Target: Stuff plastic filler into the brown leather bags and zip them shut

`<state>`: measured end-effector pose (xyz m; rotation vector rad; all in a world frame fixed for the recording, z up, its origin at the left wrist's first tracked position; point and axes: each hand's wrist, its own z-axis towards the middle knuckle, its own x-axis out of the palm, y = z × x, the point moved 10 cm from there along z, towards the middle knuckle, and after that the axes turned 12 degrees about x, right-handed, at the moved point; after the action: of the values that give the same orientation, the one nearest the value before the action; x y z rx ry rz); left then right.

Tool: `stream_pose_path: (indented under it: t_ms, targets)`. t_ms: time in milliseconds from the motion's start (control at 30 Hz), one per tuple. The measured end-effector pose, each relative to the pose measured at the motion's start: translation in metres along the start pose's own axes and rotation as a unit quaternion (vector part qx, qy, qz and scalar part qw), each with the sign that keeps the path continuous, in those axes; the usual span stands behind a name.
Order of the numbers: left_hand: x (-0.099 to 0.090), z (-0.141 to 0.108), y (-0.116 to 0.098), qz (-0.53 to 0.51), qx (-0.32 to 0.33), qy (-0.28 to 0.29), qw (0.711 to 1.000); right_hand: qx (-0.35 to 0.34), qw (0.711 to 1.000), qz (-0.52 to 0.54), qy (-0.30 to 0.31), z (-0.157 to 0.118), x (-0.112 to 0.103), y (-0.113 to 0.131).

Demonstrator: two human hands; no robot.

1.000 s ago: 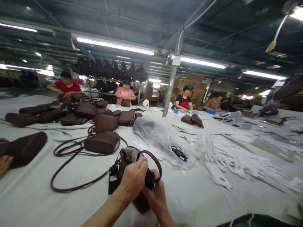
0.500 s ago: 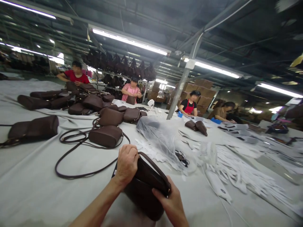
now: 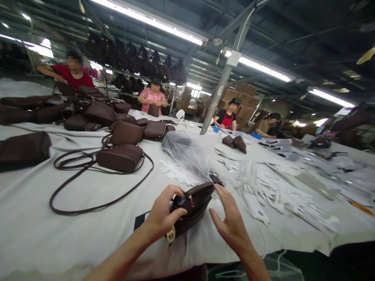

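A dark brown bag with a gold zipper pull stands tilted at the near middle of the table. My left hand grips its left end between thumb and fingers. Beside the bag's right end is my right hand, its thumb and fingers apart; the fingertips are at the bag's top corner. A round gold-toned tag hangs below my left hand. Part of a black card shows left of that hand.
More brown bags, one with a long looped strap, lie at the left. Clear plastic, a white handheld fan and white strips are beyond and right. Several people work across the white-covered table.
The bag has turned, so its zipper pull and the hanging tag now show. My right hand has loosened from its side and opened. The view has shifted, and the table's near edge shows.
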<state>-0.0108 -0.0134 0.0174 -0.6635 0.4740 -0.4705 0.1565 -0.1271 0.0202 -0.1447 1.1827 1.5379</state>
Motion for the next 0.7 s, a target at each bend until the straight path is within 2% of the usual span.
stream_pose_path:
  t_ms: [67,133,267,400,567,700]
  targets:
    - [0.007,-0.002,-0.002,-0.044,0.007,0.054,0.998,-0.001,1.0,0.008,0.022,-0.003,0.006,0.025]
    - [0.006,-0.005,-0.004,-0.05,0.021,0.069,0.996,0.046,0.997,0.042,0.041,-0.004,0.012,0.032]
    - [0.003,-0.01,-0.007,0.017,0.073,0.088,0.993,0.15,0.979,0.113,0.075,0.001,0.026,0.018]
    - [0.011,-0.015,-0.018,0.109,0.163,0.123,0.973,0.168,0.976,0.119,0.065,0.008,0.028,0.019]
    - [0.02,-0.017,-0.033,0.153,0.231,0.081,0.958,0.194,0.978,0.078,0.028,0.004,0.031,0.036]
    - [0.024,-0.021,-0.042,0.172,0.269,0.035,0.947,0.202,0.977,0.063,-0.019,-0.002,0.023,0.042]
